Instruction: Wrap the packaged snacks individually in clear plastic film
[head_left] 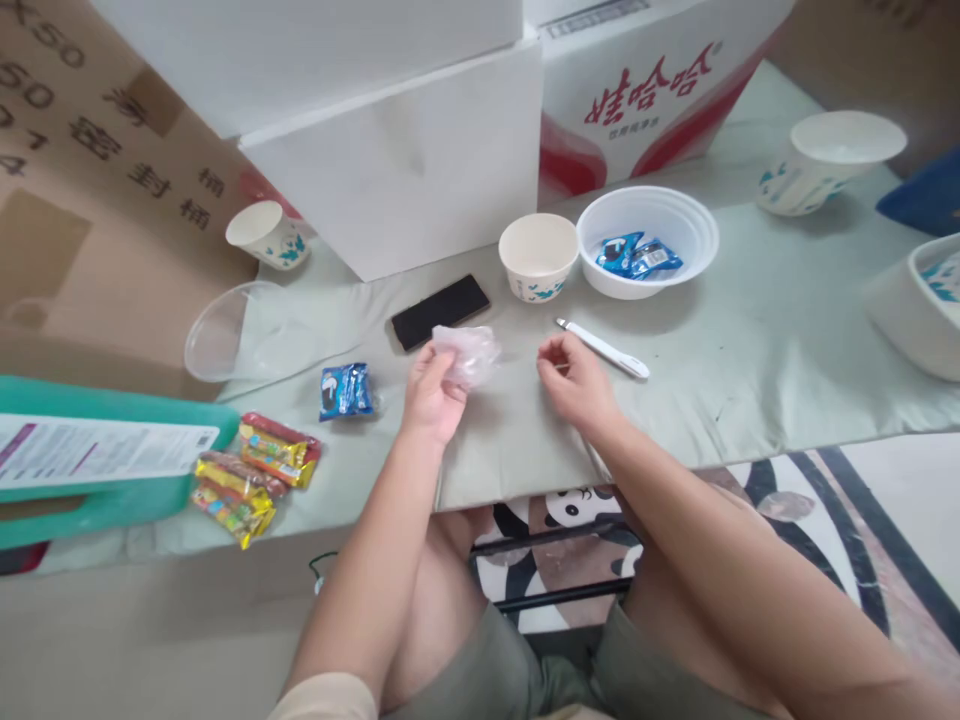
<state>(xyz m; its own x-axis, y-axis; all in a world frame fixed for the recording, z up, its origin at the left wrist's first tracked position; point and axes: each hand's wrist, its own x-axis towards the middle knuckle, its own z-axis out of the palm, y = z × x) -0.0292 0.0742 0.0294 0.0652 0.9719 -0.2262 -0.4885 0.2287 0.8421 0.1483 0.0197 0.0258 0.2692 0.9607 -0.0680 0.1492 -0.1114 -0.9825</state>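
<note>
centrally, the left hand (433,400) pinches a crumpled piece of clear film (478,358), held between the phone (442,312) and the table's front edge. right hand (577,385) apart from it, fingers curled inward; cannot tell whether they close on anything.

edges: tablecloth (510,440) shows between the hands and down to the front edge, both forearms crossing it. more cloth stretches rightward past the white pen-like tool (609,352), which lies slantwise just beyond the right hand. tighter at the back: paper cup (538,262) and white bowl (649,282) side by side, white box (420,170) close behind. leftward, a blue packet (346,390) near the left forearm; snack packets (255,470) by the green container (112,505).

hidden: right palm; a bit of the phone's near edge, behind the film. cut off: white tub (911,310) at right, green container at left. fine print on packets too blurred to read.
</note>
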